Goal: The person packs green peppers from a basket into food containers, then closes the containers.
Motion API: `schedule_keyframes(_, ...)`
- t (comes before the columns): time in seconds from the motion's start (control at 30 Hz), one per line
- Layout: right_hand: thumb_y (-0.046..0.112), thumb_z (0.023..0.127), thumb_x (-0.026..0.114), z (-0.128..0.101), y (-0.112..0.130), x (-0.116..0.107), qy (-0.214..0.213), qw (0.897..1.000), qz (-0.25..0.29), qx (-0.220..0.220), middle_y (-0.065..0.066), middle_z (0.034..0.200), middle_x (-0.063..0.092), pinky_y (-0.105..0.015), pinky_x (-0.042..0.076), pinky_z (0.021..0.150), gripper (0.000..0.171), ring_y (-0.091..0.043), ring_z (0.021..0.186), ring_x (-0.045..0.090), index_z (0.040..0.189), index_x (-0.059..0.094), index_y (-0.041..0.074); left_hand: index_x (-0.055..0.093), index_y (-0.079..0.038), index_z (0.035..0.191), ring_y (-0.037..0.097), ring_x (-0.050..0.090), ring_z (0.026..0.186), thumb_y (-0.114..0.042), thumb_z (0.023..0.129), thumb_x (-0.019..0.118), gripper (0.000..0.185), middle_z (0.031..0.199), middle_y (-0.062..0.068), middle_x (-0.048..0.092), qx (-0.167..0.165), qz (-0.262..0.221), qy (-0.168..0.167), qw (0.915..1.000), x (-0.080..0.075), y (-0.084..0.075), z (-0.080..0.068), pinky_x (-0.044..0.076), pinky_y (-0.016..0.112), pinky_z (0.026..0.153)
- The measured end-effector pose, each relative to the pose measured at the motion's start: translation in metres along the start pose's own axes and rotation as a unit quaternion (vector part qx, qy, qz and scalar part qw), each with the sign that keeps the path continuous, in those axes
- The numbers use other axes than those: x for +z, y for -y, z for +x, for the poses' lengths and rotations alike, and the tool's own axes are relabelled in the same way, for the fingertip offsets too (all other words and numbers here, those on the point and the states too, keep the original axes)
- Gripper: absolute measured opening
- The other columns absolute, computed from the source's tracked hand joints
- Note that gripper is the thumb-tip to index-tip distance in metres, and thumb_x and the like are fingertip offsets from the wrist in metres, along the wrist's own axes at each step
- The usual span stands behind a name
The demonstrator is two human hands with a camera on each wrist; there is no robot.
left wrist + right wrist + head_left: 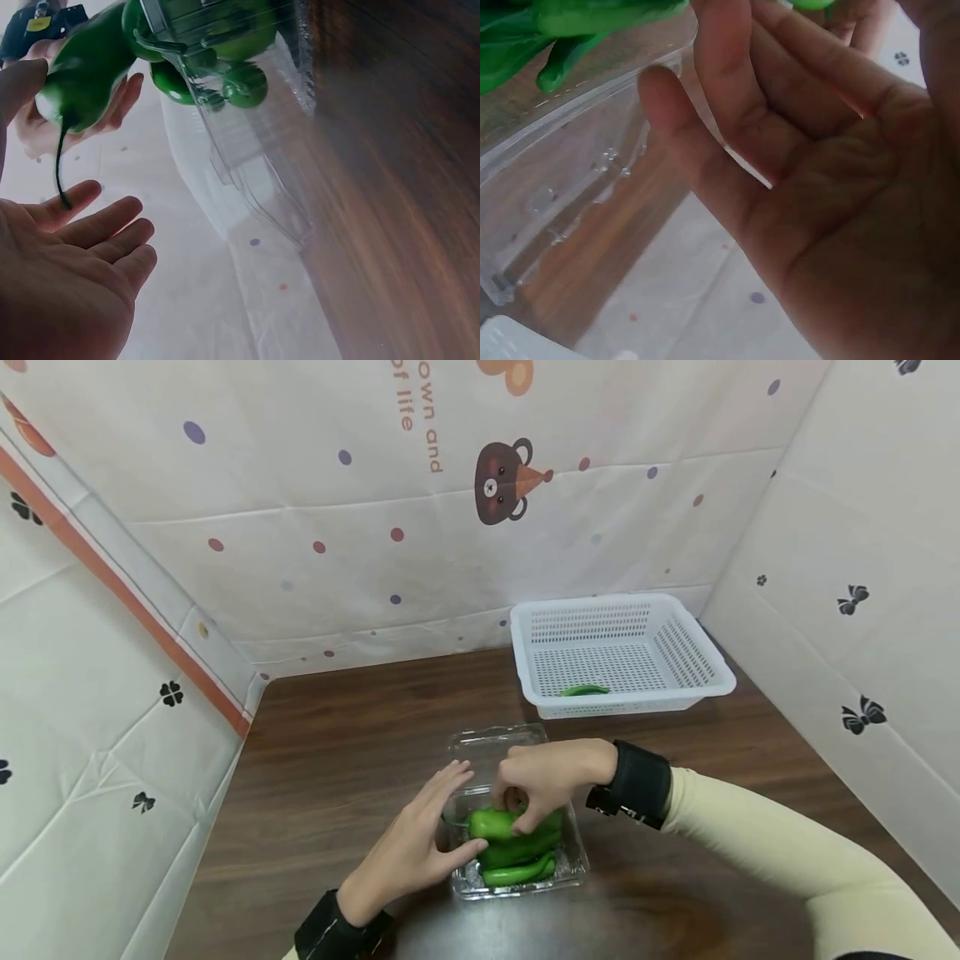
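The right hand [546,777] reaches down into a clear plastic clamshell box [572,870] on the dark wooden worktop [337,760], its grip closed in a pinch round the top green pepper [495,823], fingertips curled over the pepper's stem end. Just left of that grip, the left hand [420,847] lies open with fingers straight against the box's left side (the left wrist view shows its palm relaxed and holding nothing). More green peppers [519,862] lie heaped under the pinched one, inside the box. Beyond the right hand, well apart from it, a white slotted basket [675,647] stands on the worktop with one small green pepper [583,690] lying in it.
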State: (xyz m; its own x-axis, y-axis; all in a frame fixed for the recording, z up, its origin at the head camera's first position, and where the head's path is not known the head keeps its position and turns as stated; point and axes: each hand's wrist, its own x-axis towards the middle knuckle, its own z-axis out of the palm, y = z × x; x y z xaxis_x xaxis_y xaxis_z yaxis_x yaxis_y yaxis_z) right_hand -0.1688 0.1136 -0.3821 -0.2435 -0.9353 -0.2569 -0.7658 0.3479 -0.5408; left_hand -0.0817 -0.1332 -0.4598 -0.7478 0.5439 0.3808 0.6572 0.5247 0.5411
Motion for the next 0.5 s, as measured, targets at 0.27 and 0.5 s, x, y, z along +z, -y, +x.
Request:
schedule_keyframes(0.27, 0.018, 0.097, 0.072, 0.01, -0.019, 0.006, -0.018, 1.0, 0.002, 0.022, 0.012, 0.094, 0.069, -0.017, 0.052, 0.072, 0.017, 0.001, 0.074, 0.06, 0.114, 0.074, 0.018, 0.048, -0.005, 0.15, 0.036, 0.039, 0.147, -0.03, 0.089, 0.083, 0.075, 0.161, 0.011, 0.04, -0.004, 0.022, -0.028, 0.9994, 0.005, 0.014, -0.006, 0.042, 0.055, 0.112)
schedule_keyframes(0.5, 0.022, 0.1, 0.07, -0.009, -0.022, 0.029, -0.137, 0.989, -0.062, -0.01, 0.002, 0.109, 0.069, -0.02, 0.055, 0.08, 0.023, -0.008, 0.094, 0.064, 0.121, 0.072, 0.015, 0.052, -0.006, 0.147, 0.037, 0.04, 0.146, -0.03, 0.091, 0.08, 0.067, 0.159, 0.012, 0.043, -0.033, 0.028, -0.016, 0.9989, 0.008, 0.019, -0.014, 0.04, 0.055, 0.114)
